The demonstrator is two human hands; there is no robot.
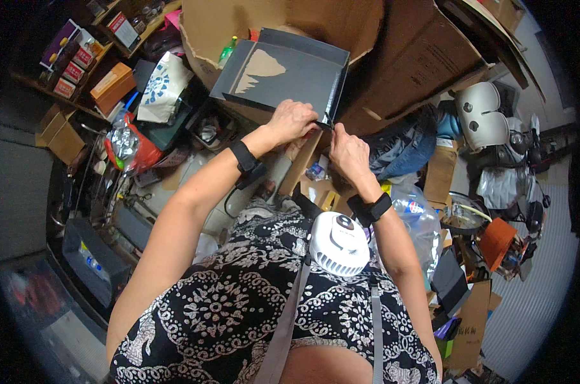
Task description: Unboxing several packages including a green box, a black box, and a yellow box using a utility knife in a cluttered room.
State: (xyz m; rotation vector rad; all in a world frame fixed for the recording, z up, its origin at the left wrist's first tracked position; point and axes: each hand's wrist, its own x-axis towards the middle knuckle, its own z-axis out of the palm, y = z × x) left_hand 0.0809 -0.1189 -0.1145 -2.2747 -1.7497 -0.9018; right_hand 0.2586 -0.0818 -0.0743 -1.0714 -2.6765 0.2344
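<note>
A dark grey cardboard box tray [309, 72], its coating torn off in a pale patch, rests tilted over the edge of a big open cardboard carton [199, 57]. At the tray's near right corner, my left hand [292, 120] pinches the dark edge with thumb and fingers. Just right of it, my right hand [350, 151] grips the same corner, where a small dark piece sticks up between the hands; whether it is a flap or a tool cannot be told. Both wrists wear black bands. A white portable fan [340, 245] hangs on a grey strap at my chest.
A green bottle [227, 52] is in the carton behind the tray. To the left are a white printed bag [163, 89], a red plastic bag [143, 151] and shelves with small boxes. Clear plastic bags [414, 216], a white moulded piece [482, 115] and flattened cardboard lie to the right.
</note>
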